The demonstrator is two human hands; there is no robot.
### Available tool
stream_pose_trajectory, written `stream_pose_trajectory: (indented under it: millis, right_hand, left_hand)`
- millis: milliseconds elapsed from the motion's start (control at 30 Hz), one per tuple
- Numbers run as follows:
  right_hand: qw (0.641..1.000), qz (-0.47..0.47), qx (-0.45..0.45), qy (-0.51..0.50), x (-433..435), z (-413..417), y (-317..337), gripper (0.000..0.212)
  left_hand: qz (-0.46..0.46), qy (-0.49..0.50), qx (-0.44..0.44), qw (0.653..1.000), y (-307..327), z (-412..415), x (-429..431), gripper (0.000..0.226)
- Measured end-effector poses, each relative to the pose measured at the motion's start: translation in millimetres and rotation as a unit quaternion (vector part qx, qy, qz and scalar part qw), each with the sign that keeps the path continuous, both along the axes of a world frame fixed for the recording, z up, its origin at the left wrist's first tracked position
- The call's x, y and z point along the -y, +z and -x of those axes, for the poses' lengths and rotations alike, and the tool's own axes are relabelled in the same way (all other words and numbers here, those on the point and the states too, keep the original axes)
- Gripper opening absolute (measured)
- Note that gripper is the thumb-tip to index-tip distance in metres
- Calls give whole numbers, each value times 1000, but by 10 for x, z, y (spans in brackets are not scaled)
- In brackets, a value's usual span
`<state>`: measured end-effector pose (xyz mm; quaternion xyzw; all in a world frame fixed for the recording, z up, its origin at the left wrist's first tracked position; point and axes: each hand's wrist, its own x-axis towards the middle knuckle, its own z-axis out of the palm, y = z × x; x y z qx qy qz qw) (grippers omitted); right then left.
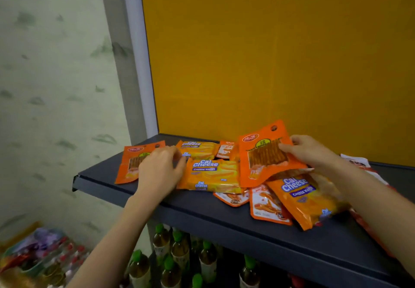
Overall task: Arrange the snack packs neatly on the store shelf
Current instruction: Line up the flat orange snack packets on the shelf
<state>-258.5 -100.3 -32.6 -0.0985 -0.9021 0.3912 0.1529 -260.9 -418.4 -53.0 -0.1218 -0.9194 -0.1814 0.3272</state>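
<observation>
Two hands are seen apart: a tilted orange foil pouch (267, 155) is pinched by the right hand (312, 153); a flat orange pouch (128, 166) is covered by the left hand (160, 171), its grip unclear. Yellow Cal Cheese wafer packs (213, 175) are scattered between them on the dark grey metal shelf (224, 224).

A mustard-orange back panel (269, 51) fills the upper right of the view, edged on its left by a pale upright post (139, 51), and beyond that stands a pale green wall (51, 85) with faint dark leaf-like marks. At the bottom of the view stand bottles (179, 249) of amber liquid with green caps (160, 228), close together. In the lower left corner lies a blurred heap of colourful goods (33, 256), purple, green and red among them
</observation>
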Motion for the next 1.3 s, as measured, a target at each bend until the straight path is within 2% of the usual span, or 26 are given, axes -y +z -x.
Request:
stream_pose_trajectory:
  millis: [100,167,233,367,433,567,667,767,800,900,967,1100,1167,1200,1300]
  right_hand:
    - [995,50,-85,7,51,-89,80,20]
    - [986,101,-132,8,140,-211,133,21]
    - [974,154,-165,9,240,-359,178,20]
    - [964,204,-172,12,416,-560,196,14]
    - [964,210,-162,9,484,-620,182,10]
    - [967,205,-152,-2,613,-705,160,8]
    - [967,205,-153,-11,675,-743,135,10]
    - [965,213,-154,-13,703,-791,107,8]
    - [965,215,-152,-12,705,-807,97,7]
    - [965,215,-149,-24,690,-866,82,3]
    - [964,215,-153,-32,666,-915,84,7]
    - [957,227,-170,-55,556,-1079,109,9]
    - [954,230,-178,-71,453,-1194,118,9]
    - [953,230,-180,-78,386,-1263,120,5]
    - [946,238,-193,-108,145,-1543,142,7]
  left_hand:
    - [-25,70,33,997,-2,248,317,23]
    - [-14,122,71,990,-25,412,503,32]
    - [18,171,120,978,-46,578,664,54]
    - [-11,199,237,951,-116,799,888,108]
    - [-11,193,262,946,-134,849,929,117]
    - [-114,150,269,945,-96,956,999,101]
    - [-205,114,325,916,-26,978,1016,96]
    - [-245,83,328,909,7,961,1003,53]
    - [-274,68,330,901,25,942,997,45]
    - [-380,9,333,863,78,858,1007,44]
    - [-393,-21,312,865,152,768,1039,41]
    - [-362,-48,214,906,441,624,1024,36]
    - [-363,-65,179,912,602,575,886,34]
    - [-373,-90,179,906,672,530,773,32]
    - [-436,-198,221,850,803,386,292,28]
